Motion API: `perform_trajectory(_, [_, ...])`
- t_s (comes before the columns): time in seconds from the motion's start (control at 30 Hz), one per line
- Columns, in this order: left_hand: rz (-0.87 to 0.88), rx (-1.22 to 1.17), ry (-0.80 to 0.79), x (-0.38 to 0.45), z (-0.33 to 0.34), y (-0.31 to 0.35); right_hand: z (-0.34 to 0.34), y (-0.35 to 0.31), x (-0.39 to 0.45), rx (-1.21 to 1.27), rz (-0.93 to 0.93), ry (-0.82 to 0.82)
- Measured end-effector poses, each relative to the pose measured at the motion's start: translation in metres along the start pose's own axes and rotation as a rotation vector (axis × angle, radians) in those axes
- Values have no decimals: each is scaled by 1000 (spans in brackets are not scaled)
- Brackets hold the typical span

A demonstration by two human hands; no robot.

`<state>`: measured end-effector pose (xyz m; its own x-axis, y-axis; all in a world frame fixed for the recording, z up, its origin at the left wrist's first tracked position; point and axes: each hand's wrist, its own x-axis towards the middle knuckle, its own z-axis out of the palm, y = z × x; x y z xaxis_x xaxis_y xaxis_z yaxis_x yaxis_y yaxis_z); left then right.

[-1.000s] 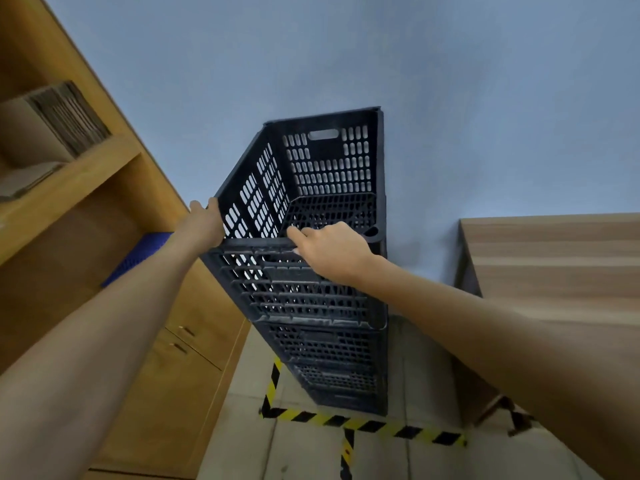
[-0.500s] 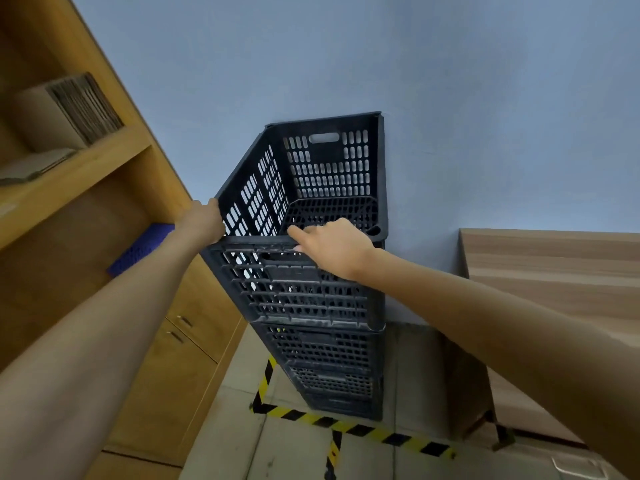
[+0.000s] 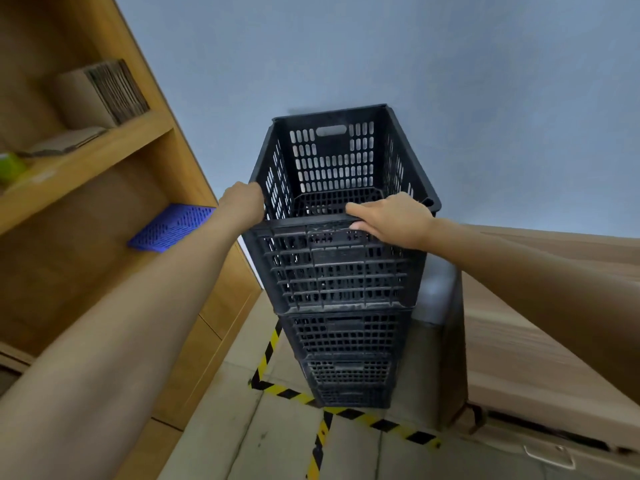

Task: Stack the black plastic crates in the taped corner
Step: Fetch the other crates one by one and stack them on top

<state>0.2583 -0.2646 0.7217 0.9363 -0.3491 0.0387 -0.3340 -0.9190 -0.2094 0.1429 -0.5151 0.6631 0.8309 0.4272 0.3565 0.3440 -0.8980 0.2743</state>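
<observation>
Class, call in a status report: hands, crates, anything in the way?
Left hand on top crate left rim; right hand grips near rim. Crate stack inside taped corner. Nothing obstructing.

The grey tiled floor (image 3: 284, 441) carries yellow-and-black striped tape (image 3: 381, 424) marking a corner. The stack of black perforated plastic crates (image 3: 346, 341) stands on the floor inside this tape, against the wall.

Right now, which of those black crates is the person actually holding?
The top crate of the stack: the left hand and right hand grip its rim. The crates below go untouched.
</observation>
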Motion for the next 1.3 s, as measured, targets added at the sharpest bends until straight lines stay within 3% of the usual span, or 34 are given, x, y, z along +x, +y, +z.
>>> perform_trajectory(0.2, [21, -2, -5, -11, -10, 15, -1, 5, -12, -17, 58, -31])
perform_trajectory(0.5, [-4, -103, -14, -7, -12, 13, 2, 20, -14, 20, -43, -1])
perform_trajectory(0.73, [57, -144, -35, -12, -22, 25, -3, 22, -27, 19, 24, -9])
perform_trajectory(1.0, [76, -177, -89, -6, -2, -41, -2, -28, 14, 27, 94, -41])
perform_trajectory(1.2, [215, -403, -177, 9, 4, -80, -16, -49, 31, 13, 257, -183])
perform_trajectory(1.3, [367, -222, -47, 17, 0, -91, -31, -65, 39, 4, 342, -186])
